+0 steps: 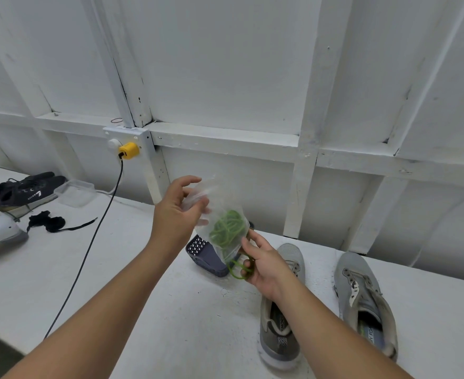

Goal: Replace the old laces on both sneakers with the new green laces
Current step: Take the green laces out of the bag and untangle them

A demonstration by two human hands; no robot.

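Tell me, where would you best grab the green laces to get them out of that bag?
Grip the loop of green laces already hanging below the plastic bag, coming from underneath, as the right hand does. The rest is a tangled bundle inside the bag.

Left forearm: bare, extended forward and up from the lower left. Left hand: raised above the table, palm turned rightward, fingers curled, pinching the top of the clear bag. Right forearm: bare, extended from the lower right. Right hand: lower than the left, just beneath the bag, fingers curled round a loop of green laces.
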